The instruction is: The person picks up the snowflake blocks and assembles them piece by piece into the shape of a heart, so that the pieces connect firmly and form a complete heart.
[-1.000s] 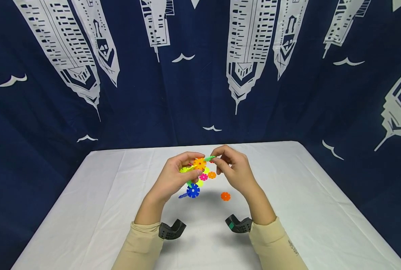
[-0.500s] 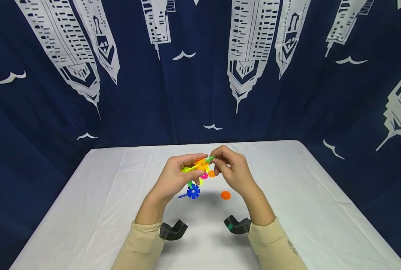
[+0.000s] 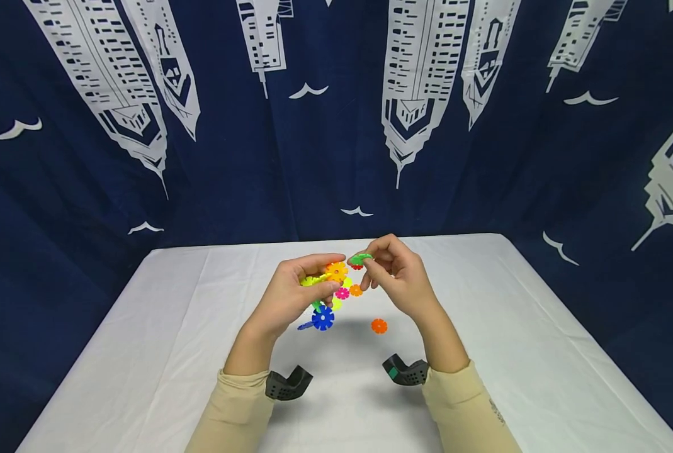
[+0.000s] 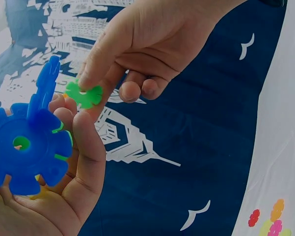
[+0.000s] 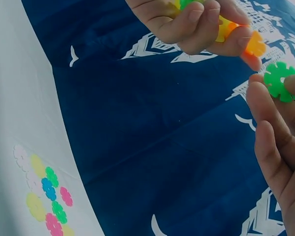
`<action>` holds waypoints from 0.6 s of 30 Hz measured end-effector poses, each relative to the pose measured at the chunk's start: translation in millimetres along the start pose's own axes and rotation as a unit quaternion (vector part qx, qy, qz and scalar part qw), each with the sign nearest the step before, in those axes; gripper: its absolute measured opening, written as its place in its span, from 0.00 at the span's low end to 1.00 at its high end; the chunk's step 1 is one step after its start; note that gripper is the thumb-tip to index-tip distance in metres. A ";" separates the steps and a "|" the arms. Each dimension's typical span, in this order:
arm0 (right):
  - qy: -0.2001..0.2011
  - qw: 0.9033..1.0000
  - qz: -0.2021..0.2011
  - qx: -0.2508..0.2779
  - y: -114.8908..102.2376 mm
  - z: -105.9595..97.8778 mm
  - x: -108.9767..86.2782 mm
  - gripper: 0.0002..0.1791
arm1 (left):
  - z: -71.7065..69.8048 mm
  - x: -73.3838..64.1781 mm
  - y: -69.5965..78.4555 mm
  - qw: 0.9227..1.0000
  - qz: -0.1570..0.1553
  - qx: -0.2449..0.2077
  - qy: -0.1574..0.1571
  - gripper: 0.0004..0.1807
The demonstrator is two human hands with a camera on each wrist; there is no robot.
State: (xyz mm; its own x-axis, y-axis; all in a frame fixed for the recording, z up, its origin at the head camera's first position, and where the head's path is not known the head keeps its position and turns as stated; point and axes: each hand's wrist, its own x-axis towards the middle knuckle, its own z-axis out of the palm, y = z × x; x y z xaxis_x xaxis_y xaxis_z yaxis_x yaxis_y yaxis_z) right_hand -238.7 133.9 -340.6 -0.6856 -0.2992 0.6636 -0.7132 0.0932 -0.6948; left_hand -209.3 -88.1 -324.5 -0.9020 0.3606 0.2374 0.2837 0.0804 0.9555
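Drawn up and away from the left hand point(image 3: 296, 292) since the earlier frame, the right hand point(image 3: 400, 277) has taken the green disc point(image 3: 361, 258) with it. That small notched disc was set against the edge of the orange disc point(image 3: 336, 272); now a narrow gap parts the two, and the green one has turned to show more of its face.

It lies at the tip of the right hand, pinched between thumb and forefinger, the other fingers bent loosely below. Left thumb and fingers are clamped on a cluster of joined discs. Its orange disc sits between their tips, facing the green one; a yellow disc point(image 3: 313, 280) lies further into the grasp. Below the palm hangs a blue disc point(image 3: 323, 318), with a second blue disc point(image 4: 46, 86) joined at an angle, seen nearly edge-on. Both hands are held above the desk point(image 3: 200, 346).

Loose discs rest on its white cloth: a red disc point(image 3: 357, 267), partly hidden behind the green one in the head view, then a small orange disc point(image 3: 356, 290) and a pink disc point(image 3: 342, 293) near each other, and an orange-red disc point(image 3: 379, 326) well apart, nearer the person. Past the desk hangs a dark blue curtain point(image 3: 325, 151) printed with white towers and birds.
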 end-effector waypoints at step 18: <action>-0.011 0.999 -0.035 -0.029 -0.9 6.9 -0.4 0.01 | 1.7 -1.0 1.4 1.000 -0.004 -0.011 -0.013 0.23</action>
State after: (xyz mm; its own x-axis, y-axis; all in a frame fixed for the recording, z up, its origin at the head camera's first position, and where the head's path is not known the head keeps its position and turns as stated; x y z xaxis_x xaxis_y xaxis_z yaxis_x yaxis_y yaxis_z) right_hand -236.7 127.4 -342.2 -0.6301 -0.3286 0.7036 -0.7674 0.1249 -0.6289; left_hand -207.5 -86.8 -323.7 -0.8956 0.3833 0.2258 0.2696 0.0637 0.9609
